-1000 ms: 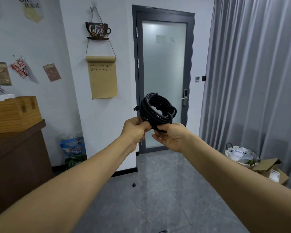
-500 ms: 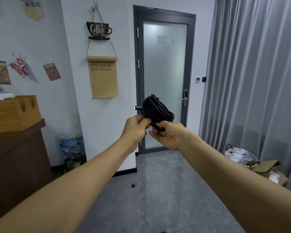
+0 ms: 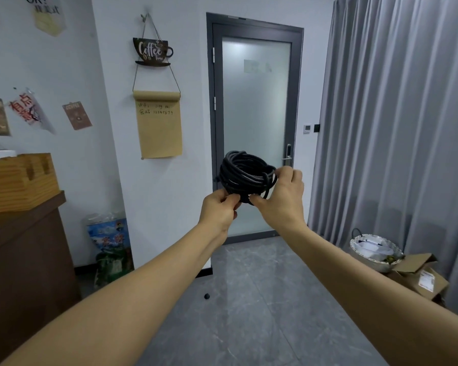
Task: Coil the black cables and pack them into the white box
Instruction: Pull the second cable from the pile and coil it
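- The coiled black cable (image 3: 245,174) is held up in mid-air at arm's length, a little past the centre of the view toward 1 o'clock, in front of the frosted glass door (image 3: 255,128).
- The left hand (image 3: 218,210) grips the bottom of the coil, at about 7 o'clock on the loop, with its fingers curled and clamped on the bundled strands.
- The right hand (image 3: 280,199) takes the coil from the 4 o'clock side: the thumb presses near the bottom of the loop, just beside the left hand, and the upper fingers pinch the strands at about 3 o'clock.
- A short stub sticks out of the coil at 9 o'clock; it may be a plug end, but it is too small to tell.
- The coil lies tilted, its opening facing up and toward the camera.
- At 9 o'clock in the view a wooden organizer (image 3: 17,180) sits on a dark brown bench (image 3: 24,260).
- At 4 o'clock a wire basket (image 3: 376,253) sits on the floor beside an open cardboard box (image 3: 421,278), both against the grey curtain (image 3: 397,114).
- A small black object (image 3: 206,296) lies on the grey floor at 6 o'clock, well below the hands.
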